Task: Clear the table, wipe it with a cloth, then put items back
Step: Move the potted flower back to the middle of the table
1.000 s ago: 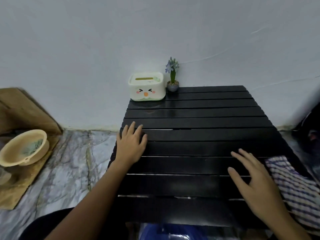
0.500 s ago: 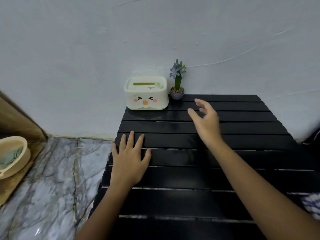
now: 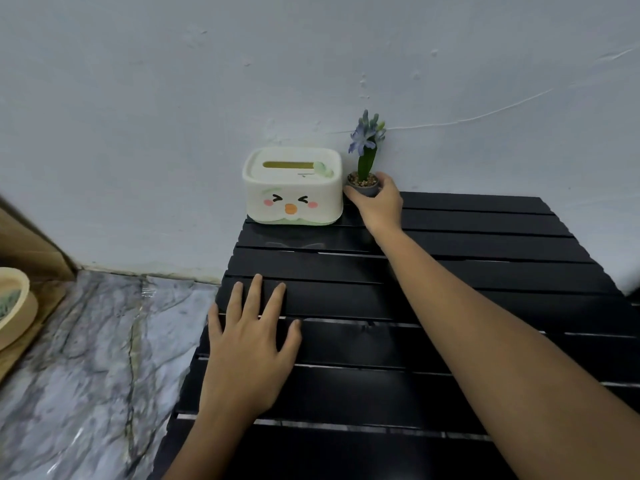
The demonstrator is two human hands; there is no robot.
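Observation:
A low black slatted table (image 3: pixel 485 271) stands against the pale wall. At its far left corner sits a cream tissue box (image 3: pixel 292 188) with a cartoon face. Right of the box stands a small grey flower pot (image 3: pixel 363 183) with a blue-purple flower. My right hand (image 3: pixel 377 202) reaches across the table and its fingers wrap around the pot, which still rests on the table. My left hand (image 3: pixel 249 341) lies flat, fingers spread, on the table's left edge. No cloth is in view.
A marble-patterned floor (image 3: pixel 86 358) lies left of the table. A beige bowl (image 3: pixel 14 306) sits on a brown cardboard sheet (image 3: pixel 24 237) at the far left edge. The wall runs directly behind the table.
My right hand has moved from the striped cloth at the table's right, forward across the table, and closed around the flower pot. The view shifted forward; the cloth has left the frame.

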